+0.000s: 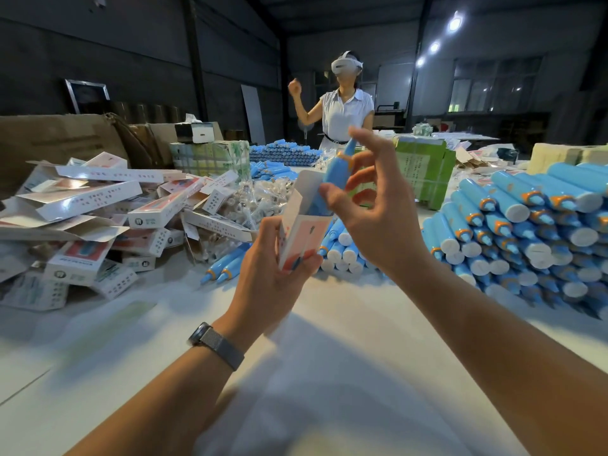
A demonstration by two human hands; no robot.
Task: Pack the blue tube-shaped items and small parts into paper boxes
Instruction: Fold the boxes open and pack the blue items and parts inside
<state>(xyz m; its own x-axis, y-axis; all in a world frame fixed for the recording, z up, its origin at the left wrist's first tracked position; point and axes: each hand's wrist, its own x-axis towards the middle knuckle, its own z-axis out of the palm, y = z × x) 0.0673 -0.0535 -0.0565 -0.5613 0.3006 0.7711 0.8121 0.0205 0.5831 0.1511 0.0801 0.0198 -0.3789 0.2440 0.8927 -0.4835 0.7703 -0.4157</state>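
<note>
Tube insertion — both grips engaged
Left hand (279,258) grasps paper box (304,232); right hand (371,212) pinches blue tube (335,174) — axis near-upright, nozzle up.

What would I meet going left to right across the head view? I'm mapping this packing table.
Pile of paper boxes → bags of small parts → left hand holding an open box → right hand → stack of blue tubes.
</note>
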